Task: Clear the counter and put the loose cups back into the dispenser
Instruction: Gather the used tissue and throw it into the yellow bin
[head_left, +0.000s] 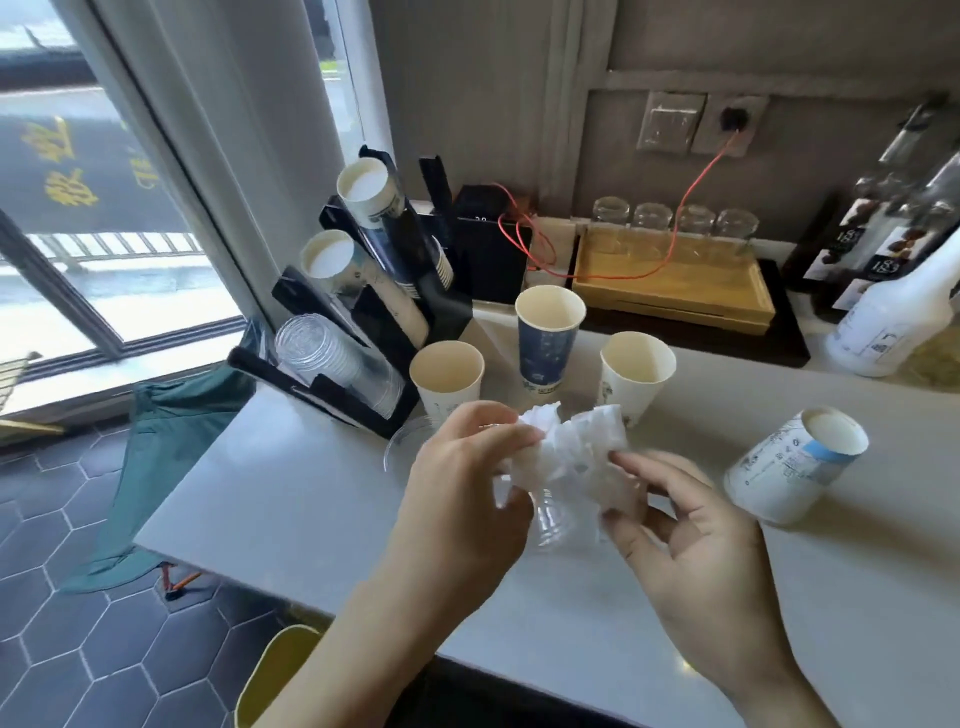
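Both hands over counter (291, 499): left hand (467, 483) grips crumpled white tissue (566, 457), right hand (691, 525) pinches its other end, fingers half curled. Clear plastic cup (550, 519) directly below, between hands. Three upright paper cups just beyond; tipped cup (795, 462) right of right hand; dispenser (363, 312) beyond-left.

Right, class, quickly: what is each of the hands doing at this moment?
Left hand: grips the crumpled white tissue.
Right hand: fingers pinch the same tissue's other end.
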